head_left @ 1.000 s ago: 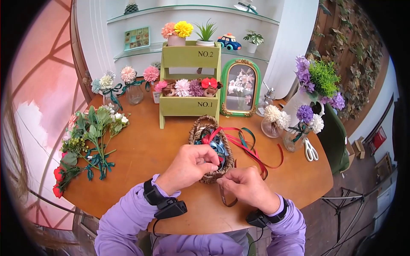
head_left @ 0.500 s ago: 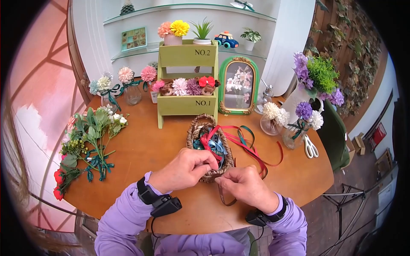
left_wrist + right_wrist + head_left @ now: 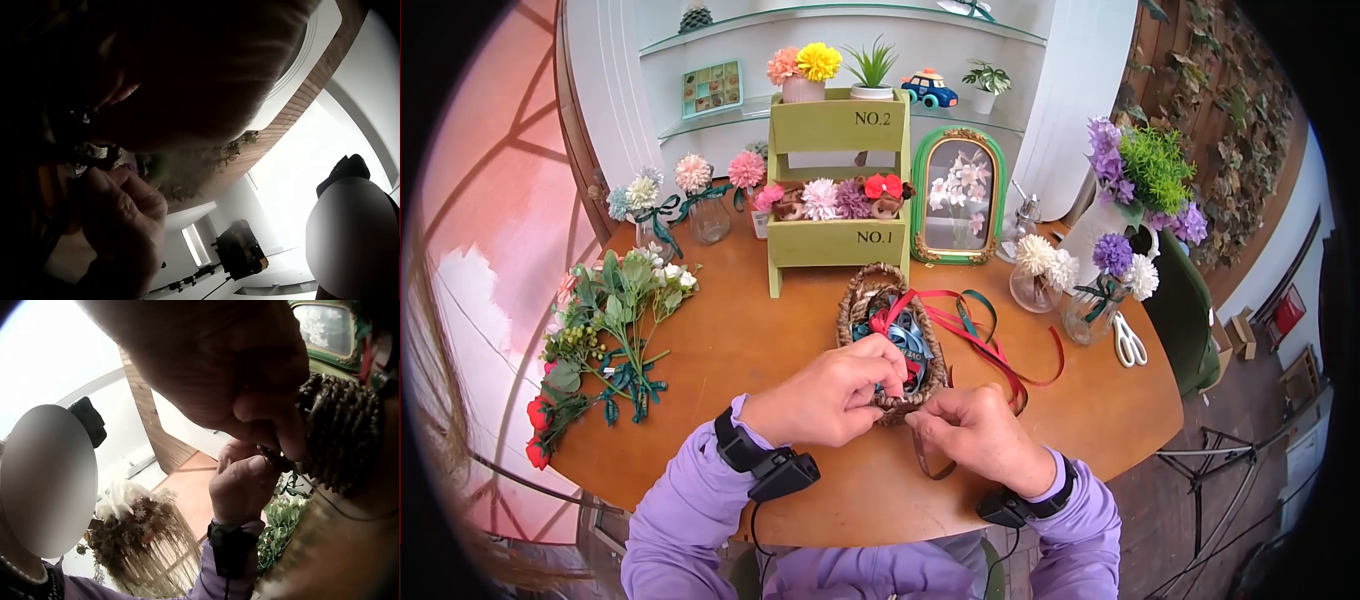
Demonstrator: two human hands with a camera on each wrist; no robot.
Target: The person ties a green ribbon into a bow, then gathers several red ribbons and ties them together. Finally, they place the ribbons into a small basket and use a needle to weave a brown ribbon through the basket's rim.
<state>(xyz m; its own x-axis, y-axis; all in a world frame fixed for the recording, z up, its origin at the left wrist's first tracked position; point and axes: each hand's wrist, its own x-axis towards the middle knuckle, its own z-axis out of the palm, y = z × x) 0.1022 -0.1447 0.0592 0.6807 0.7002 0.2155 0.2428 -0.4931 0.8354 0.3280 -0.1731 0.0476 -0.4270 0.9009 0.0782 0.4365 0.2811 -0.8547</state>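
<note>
A small woven basket (image 3: 935, 345) stands on the table, filled with coiled ribbons (image 3: 911, 343) in blue, green and red. Both hands meet at its near end. My right hand (image 3: 985, 435) pinches a narrow brown ribbon (image 3: 921, 462), whose loop hangs down toward the tabletop. Thumb and forefinger of my left hand (image 3: 825, 395) come together right at the basket's near rim, pinching the ribbon close to the right fingertips. In the right wrist view, the fingertips of both hands almost meet beside the thick woven end (image 3: 340, 434); the ribbon there is dark and partly hidden by fingers.
Red and green ribbons (image 3: 985, 350) trail from the basket to the right. White scissors (image 3: 1129, 342) and flower vases (image 3: 1090, 310) stand or lie farther right. Artificial flowers (image 3: 625, 310) cover the left side. Behind are a green two-tier stand (image 3: 837, 245) and an arched frame (image 3: 958, 195).
The left hand's fingertips have moved slightly down and toward the right hand at the basket's near rim. The right hand keeps its pinch on the ribbon; the head view has shifted a little.
</note>
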